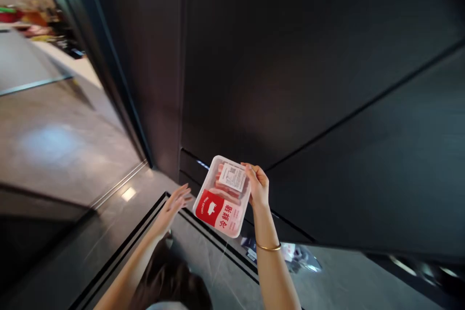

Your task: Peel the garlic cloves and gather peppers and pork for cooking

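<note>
A sealed white tray of chilled pork (pixel 228 194) is tilted in front of me, with a red and pink label showing a pig and a white barcode sticker. My right hand (pixel 258 184) grips its upper right edge, and a gold bangle circles that wrist. Just left of the tray, my left hand (pixel 175 203) is apart from it, fingers stretched out and holding nothing. Behind the tray stands a dark cabinet or fridge front (pixel 232 106) with its panels closed.
A doorway frame (pixel 116 63) rises at the left, with a blurred cluttered counter (pixel 47 34) beyond. Plastic-wrapped items (pixel 300 257) lie on the grey tiled floor (pixel 232 271) behind my right forearm. Black lines cross the floor.
</note>
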Demonstrator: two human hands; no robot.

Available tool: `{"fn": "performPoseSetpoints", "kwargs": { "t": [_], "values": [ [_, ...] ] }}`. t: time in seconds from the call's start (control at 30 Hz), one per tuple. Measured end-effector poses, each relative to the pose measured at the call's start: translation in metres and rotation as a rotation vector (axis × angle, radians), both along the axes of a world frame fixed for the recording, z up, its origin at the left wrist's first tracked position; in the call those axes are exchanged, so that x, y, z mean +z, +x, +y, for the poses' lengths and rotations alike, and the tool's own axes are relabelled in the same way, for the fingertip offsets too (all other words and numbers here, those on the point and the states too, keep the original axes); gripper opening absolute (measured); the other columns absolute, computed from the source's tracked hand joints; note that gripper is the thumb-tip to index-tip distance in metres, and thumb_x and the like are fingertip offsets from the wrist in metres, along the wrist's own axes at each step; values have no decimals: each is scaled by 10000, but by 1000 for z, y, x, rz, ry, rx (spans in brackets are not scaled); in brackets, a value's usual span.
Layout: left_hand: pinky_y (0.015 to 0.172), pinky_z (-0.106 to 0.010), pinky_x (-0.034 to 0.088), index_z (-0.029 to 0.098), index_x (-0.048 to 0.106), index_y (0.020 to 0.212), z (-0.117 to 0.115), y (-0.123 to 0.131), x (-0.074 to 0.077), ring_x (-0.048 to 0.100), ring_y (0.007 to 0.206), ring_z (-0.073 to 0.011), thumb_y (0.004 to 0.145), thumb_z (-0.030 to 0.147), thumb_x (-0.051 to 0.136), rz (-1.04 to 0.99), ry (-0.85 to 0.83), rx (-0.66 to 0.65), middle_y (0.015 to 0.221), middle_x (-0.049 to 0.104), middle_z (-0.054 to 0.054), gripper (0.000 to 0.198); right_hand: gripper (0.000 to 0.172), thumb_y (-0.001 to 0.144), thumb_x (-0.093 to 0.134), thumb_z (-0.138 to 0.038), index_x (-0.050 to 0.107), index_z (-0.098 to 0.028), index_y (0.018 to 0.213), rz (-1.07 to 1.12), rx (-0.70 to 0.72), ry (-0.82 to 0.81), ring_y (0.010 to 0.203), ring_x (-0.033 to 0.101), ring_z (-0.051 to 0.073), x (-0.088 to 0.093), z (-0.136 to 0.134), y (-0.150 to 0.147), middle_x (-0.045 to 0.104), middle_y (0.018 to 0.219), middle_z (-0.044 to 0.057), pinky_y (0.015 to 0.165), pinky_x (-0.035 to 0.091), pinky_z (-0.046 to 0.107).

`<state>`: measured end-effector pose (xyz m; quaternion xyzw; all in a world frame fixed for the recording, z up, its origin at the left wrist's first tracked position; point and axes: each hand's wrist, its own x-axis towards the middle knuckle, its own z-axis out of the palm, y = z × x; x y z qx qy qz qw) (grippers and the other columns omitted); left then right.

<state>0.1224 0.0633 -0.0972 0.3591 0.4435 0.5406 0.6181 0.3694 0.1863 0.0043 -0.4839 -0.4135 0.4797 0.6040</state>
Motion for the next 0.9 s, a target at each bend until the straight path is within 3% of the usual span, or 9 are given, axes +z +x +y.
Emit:
{"fn": "performPoseSetpoints", "kwargs": {
  "t": [0.1,0.2,0.33,0.47,0.53,0.73,0.9],
  "values": [
    [952,-368,521,225,546,1357,5,-35,19,647,1144,-287,790,543,715,-132,-79,22,1329,636,-124,672,452,716,794,-457,439,-199,610,89,124,-24,572,473,83,-20,5,-84,601,701,-38,553,410,221],
    [832,-300,538,169,601,1267,10,-89,20,697,953,-238,767,458,765,-166,-106,194,1094,730,-104,600,447,788,753,-408,398,-202,611,145,250,-27,546,444,75,-32,20,-167,516,613,-64,540,388,202],
    [789,-299,541,119,633,1194,28,-186,10,696,851,-221,785,488,732,-222,-99,401,998,738,-107,559,283,850,661,-504,569,-236,852,119,536,-98,771,622,145,-44,51,-275,675,893,-5,698,501,258],
    [819,-285,533,141,626,1223,53,-295,7,682,941,-234,752,456,770,-132,-77,614,1079,725,-100,584,508,800,712,-509,530,-313,1231,96,821,-230,1095,638,213,-54,83,-387,639,1270,32,875,528,321],
    [827,-284,531,142,620,1238,64,-344,9,679,957,-237,747,456,772,-103,-81,682,1096,722,-103,602,620,780,744,-463,475,-326,1321,92,923,-282,1157,626,230,-58,97,-442,627,1324,44,943,512,353],
    [903,-331,525,142,604,1251,108,-448,0,670,1030,-268,774,457,748,-131,-67,764,1144,710,-123,589,630,717,800,-373,528,-279,1276,50,1028,-390,1170,642,268,-72,160,-575,705,1230,65,1044,469,423],
    [870,-336,538,138,598,1250,183,-534,-13,693,974,-269,775,459,750,-169,-70,763,1111,725,-124,594,674,695,804,-359,518,-285,1300,33,1039,-427,1144,661,282,-96,244,-662,722,1203,70,1024,480,430]
  ]
}}
